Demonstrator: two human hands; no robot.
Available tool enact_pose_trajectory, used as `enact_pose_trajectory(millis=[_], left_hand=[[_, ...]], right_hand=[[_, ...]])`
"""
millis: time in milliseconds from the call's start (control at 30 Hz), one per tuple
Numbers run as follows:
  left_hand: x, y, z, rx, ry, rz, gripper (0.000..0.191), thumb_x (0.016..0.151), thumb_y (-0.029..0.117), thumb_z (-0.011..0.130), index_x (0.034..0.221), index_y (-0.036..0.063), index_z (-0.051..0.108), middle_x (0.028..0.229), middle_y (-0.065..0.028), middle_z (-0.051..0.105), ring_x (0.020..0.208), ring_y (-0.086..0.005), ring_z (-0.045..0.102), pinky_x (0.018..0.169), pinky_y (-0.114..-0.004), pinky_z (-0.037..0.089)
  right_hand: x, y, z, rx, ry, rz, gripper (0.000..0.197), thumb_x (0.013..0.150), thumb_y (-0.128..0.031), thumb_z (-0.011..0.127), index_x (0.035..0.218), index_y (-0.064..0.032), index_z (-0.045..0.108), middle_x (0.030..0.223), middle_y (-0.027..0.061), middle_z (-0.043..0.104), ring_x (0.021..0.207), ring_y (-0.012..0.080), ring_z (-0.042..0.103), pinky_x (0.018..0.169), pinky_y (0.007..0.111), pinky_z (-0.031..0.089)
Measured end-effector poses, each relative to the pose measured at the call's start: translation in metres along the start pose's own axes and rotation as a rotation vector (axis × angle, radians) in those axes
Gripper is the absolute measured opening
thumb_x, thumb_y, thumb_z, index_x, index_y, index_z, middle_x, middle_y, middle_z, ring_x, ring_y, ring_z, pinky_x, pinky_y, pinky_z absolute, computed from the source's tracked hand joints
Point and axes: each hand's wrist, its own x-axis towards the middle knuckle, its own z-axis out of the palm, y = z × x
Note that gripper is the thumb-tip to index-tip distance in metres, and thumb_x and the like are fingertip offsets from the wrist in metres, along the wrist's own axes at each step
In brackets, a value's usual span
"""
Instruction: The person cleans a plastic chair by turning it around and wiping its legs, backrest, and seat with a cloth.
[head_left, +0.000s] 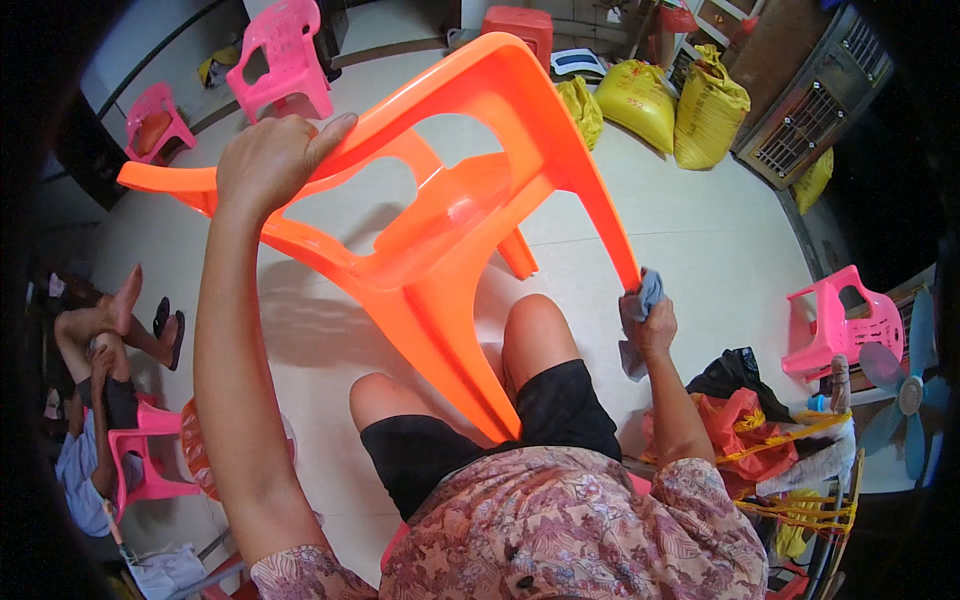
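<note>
An orange plastic armchair (442, 217) is held tilted in front of me, with one leg reaching down between my thighs. My left hand (274, 154) grips its frame at the upper left, thumb lying along the edge. On the right, my right hand (654, 324) holds a grey-blue cloth (646, 296) around the end of another chair leg. Part of the cloth hangs below that hand. The fingers of my right hand are partly hidden by the cloth.
Pink plastic chairs (281, 56) stand at the upper left and right. Yellow sacks (637, 101) lie at the upper right beside a metal-barred door (814, 112). A person (105, 390) sits at the far left. Bags (739, 427) and a blue-bladed fan (910, 395) are at the lower right.
</note>
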Motion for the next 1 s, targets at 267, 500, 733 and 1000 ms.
enact_pose_trajectory(millis=[267, 500, 733, 1000], left_hand=[[-0.008, -0.002, 0.004, 0.016, 0.040, 0.027, 0.077, 0.089, 0.072, 0.033, 0.059, 0.0073, 0.063, 0.060, -0.0113, 0.061, 0.062, -0.0291, 0.061, 0.057, -0.044, 0.045], [-0.006, 0.002, 0.003, 0.007, -0.002, -0.007, 0.079, 0.088, 0.074, 0.032, 0.061, 0.0075, 0.065, 0.064, -0.0133, 0.063, 0.066, -0.0314, 0.063, 0.060, -0.045, 0.046], [-0.007, 0.003, -0.004, 0.004, -0.020, -0.007, 0.080, 0.089, 0.073, 0.032, 0.063, 0.0046, 0.065, 0.065, -0.0178, 0.061, 0.067, -0.0349, 0.062, 0.061, -0.047, 0.045], [-0.011, 0.008, -0.010, -0.031, -0.043, -0.018, 0.077, 0.089, 0.070, 0.034, 0.067, 0.0032, 0.067, 0.067, -0.0219, 0.060, 0.069, -0.0390, 0.061, 0.063, -0.049, 0.044]], right_hand=[[-0.062, 0.018, -0.047, -0.286, -0.814, 0.437, 0.023, 0.086, -0.023, 0.058, 0.096, -0.0041, 0.051, 0.088, 0.0188, 0.064, 0.081, 0.0367, 0.065, 0.066, 0.048, 0.052], [-0.060, 0.034, -0.074, -0.254, -1.519, 0.447, 0.020, 0.080, -0.018, 0.059, 0.090, -0.0016, 0.065, 0.096, 0.0199, 0.069, 0.091, 0.0348, 0.067, 0.074, 0.046, 0.054], [0.086, -0.064, -0.067, 0.607, -0.701, 0.312, 0.025, 0.071, -0.011, 0.065, 0.093, -0.0022, 0.056, 0.085, 0.0216, 0.062, 0.083, 0.0415, 0.061, 0.071, 0.046, 0.048], [0.219, -0.156, 0.005, 0.270, -0.187, 0.072, 0.036, 0.071, -0.016, 0.072, 0.103, -0.0078, 0.057, 0.100, 0.0139, 0.055, 0.077, 0.0371, 0.062, 0.060, 0.044, 0.051]])
